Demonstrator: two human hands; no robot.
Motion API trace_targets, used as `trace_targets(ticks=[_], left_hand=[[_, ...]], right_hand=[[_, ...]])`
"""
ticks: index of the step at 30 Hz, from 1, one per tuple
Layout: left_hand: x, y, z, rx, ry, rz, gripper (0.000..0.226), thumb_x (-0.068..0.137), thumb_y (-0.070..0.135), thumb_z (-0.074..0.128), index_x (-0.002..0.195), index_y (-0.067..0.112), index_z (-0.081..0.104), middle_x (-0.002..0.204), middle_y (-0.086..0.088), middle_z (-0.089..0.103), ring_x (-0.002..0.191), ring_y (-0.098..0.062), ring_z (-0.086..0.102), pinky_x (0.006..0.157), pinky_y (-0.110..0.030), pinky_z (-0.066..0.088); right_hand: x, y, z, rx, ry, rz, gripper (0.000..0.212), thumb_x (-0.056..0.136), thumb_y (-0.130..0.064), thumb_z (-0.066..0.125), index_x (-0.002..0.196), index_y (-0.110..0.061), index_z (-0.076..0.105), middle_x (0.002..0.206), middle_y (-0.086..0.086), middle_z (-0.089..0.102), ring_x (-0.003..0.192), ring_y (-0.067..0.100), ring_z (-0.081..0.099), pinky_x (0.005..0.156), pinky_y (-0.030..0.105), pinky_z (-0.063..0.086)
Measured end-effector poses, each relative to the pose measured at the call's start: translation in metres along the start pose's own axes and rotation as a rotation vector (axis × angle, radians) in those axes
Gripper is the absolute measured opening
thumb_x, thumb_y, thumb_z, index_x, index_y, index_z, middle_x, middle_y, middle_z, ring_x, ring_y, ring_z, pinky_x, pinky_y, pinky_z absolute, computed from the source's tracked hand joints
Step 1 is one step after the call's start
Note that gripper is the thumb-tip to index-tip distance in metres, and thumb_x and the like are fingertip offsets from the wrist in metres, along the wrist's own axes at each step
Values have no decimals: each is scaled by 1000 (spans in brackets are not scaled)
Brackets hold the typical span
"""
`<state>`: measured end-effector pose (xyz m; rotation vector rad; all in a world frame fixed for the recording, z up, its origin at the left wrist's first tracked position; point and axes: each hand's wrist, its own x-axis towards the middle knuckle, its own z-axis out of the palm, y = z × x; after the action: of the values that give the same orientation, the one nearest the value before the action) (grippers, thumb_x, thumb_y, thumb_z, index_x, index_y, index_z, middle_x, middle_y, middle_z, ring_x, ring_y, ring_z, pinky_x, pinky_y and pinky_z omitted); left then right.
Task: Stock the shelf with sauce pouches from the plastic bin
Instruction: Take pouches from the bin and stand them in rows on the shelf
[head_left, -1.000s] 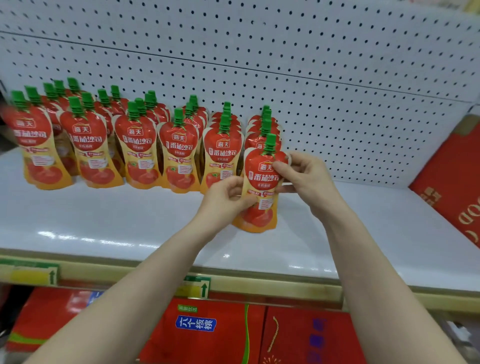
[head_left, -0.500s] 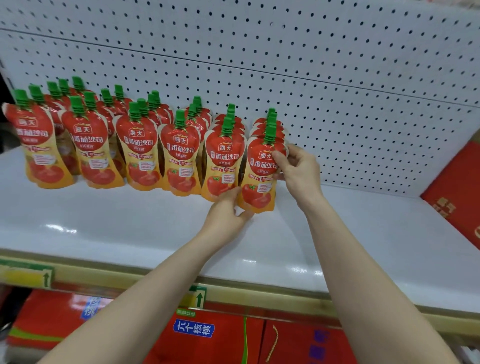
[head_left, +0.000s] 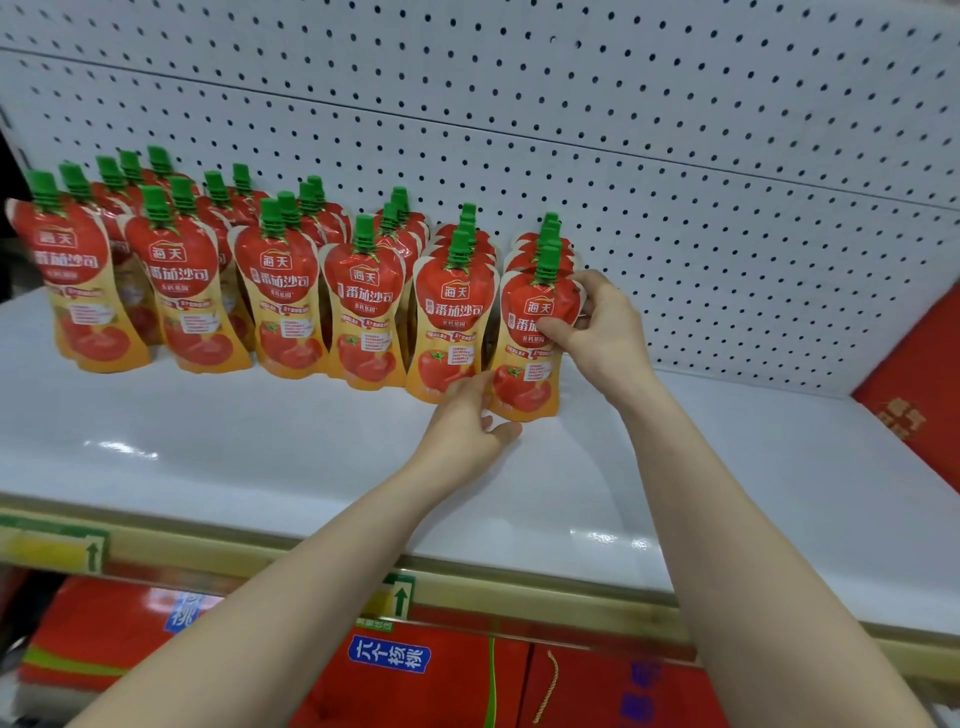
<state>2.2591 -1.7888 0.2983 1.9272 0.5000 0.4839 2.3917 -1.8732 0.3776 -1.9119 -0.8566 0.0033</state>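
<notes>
bare shelf right of the pouch rows, red box probably bounding far right

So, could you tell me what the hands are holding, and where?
The right hand pinches the front sauce pouch at its shoulder, below the cap; the left hand touches its lower edge, grip unclear.

Rear pouches mostly behind front pouches; lower red boxes edge-cropped.
</notes>
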Motion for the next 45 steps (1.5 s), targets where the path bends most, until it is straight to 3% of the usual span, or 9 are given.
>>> trace_targets(ticks=[7,12,20,24,29,35,38,41,45], left_hand=[[0,1,-2,19,-14,-12,63,87,20,68,142,19,39,143,-3,43,130,-23,48,106,-42,44],[-5,4,-8,20,-42,31,54,89,17,64,140,17,43,141,-3,48,130,-23,48,105,-35,43],[-48,1,-23,-25,-36,188,40,91,16,63,130,17,56,128,0,61,117,-12,58,89,-18,45],[-90,4,-7,-147,-101,282,30,89,9,60,118,16,63,109,1,68,99,-7,64,86,-16,50],[-156,-2,47,-231,-209,403,26,90,1,55,109,16,66,103,2,69,100,-5,66,90,-20,50],[-219,-76,149,-129,-554,258,30,92,2,56,113,21,65,109,6,68,105,-2,63,92,-19,49],[-248,-131,212,-47,-764,65,34,92,3,57,113,30,62,111,13,65,101,0,63,90,-18,48],[-275,-191,273,79,-896,-58,31,93,15,60,122,28,59,120,12,62,108,-5,61,97,-33,50],[-297,-258,341,245,-938,-129,40,90,9,62,129,16,57,129,-1,60,117,-18,58,101,-40,47]], right_hand=[[-1,2,-3,-30,-20,15,48,77,-22,77,120,-27,55,107,-4,72,97,18,70,87,48,58],[-17,-4,-9,-139,31,28,49,83,-24,74,128,-21,53,100,-5,67,89,13,66,86,37,55],[-120,10,-39,-366,259,16,29,94,-30,57,122,-21,62,103,-7,67,90,11,63,90,41,52],[-224,24,-59,-416,448,59,25,99,-29,52,114,-17,67,104,-7,69,88,5,60,83,26,49],[-375,64,-65,-385,636,312,20,101,-23,51,110,-15,67,100,-8,68,89,4,61,76,10,43],[-521,159,-46,-263,704,830,17,99,-18,53,109,-25,66,96,-10,69,90,6,66,79,22,49],[-567,230,-26,-208,601,1109,23,95,-10,57,115,-18,65,97,-5,68,85,12,64,79,25,48],[-589,304,0,-19,416,1364,30,92,0,53,120,-11,60,94,3,65,95,27,66,82,34,49],[-592,393,34,34,165,1550,44,87,-20,70,124,-6,52,118,14,65,112,32,62,84,33,47]])
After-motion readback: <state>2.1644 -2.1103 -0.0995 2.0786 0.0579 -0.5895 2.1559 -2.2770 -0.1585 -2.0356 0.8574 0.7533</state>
